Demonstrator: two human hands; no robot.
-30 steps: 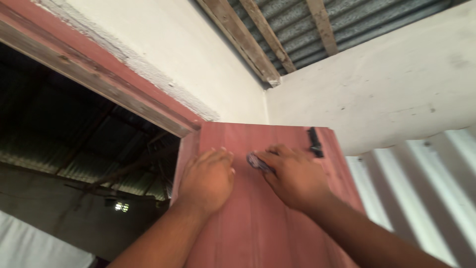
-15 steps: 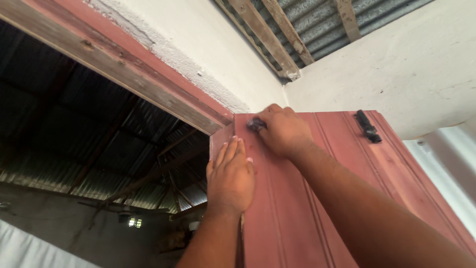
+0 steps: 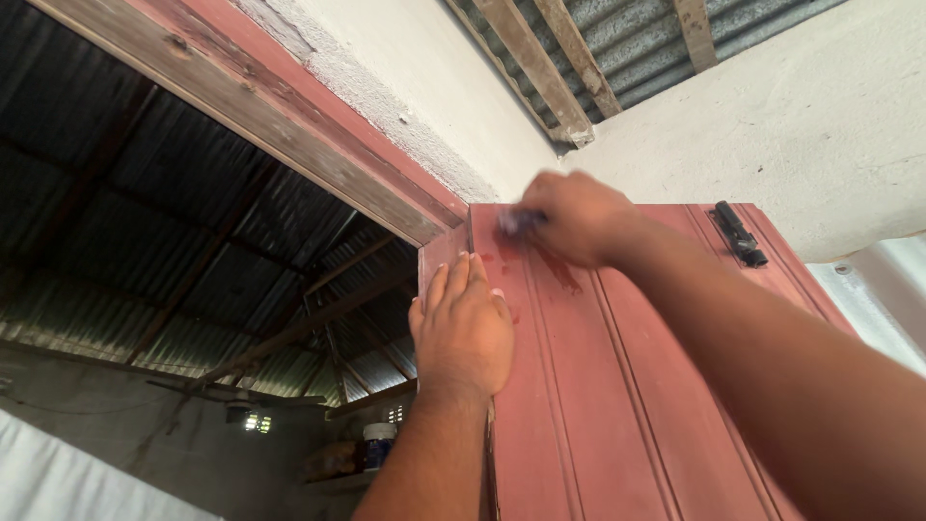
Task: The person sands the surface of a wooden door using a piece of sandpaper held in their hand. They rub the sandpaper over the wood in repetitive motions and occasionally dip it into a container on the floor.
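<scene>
Door [image 3: 617, 386], red-brown w/ moulded vertical panels, stands open beside the doorway; its top corner sits just under the door frame [image 3: 289, 125], view is from below looking up. Right hand [image 3: 579, 217] is clenched round a small pad [image 3: 516, 222], greyish-blue, pressed to the door face near the top edge; blurred, so can't tell if it is cloth, sponge or abrasive paper. A darker wet-looking streak [image 3: 559, 270] lies on the panel just below the pad. Left hand [image 3: 463, 328] is released, fingers straight, palm flat vs. the door's hinge-side edge, grasping nothing.

Handling (judgement): door looks stiff and fairly heavy, rigid timber, not fragile; it can swing on its hinges, so a flat palm at the edge is the sensible place to brace it. Painted face prob. smooth, slippery where wet. Pad looks light, soft and compressible; best pinched by fingertips w/ pressure from the flat of the fingers.

Also in view: black bolt latch [image 3: 738, 233] at the door's top right, well apart from both hands; plastered wall [image 3: 772, 106]; corrugated metal roof [image 3: 627, 39] on wooden rafters.
</scene>
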